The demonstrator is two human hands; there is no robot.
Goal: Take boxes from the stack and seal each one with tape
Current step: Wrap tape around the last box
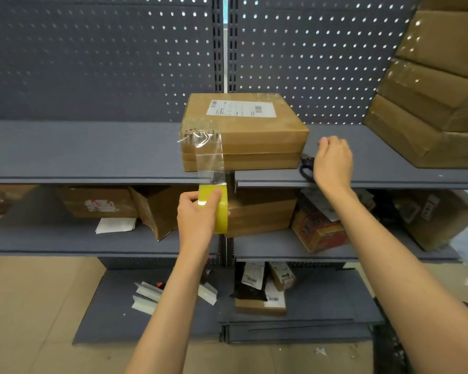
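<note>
Gripping the yellow tape roll (pixel 220 209) with curled fingers, the person's left hand (pixel 197 215) is holding it just below the front edge of the upper shelf (pixel 92 152), at about six o'clock from the cardboard box (pixel 243 133). A clear tape strip (pixel 210 157) is running from the roll up the box's front face to its top left corner, where it is sticking. The box, bearing a white shipping label (pixel 242 108), is sitting on the upper shelf against the pegboard wall (pixel 92 63). At three o'clock from the box, the right hand (pixel 333 160) is hovering with fingers loosely curled, holding nothing, just over a pair of dark-handled scissors (pixel 307 167) lying beside the box. Farther out at two o'clock, a stack of boxes (pixel 430 98) is leaning on the same shelf. Lower shelves are holding more cartons (pixel 260 211) and papers.
</note>
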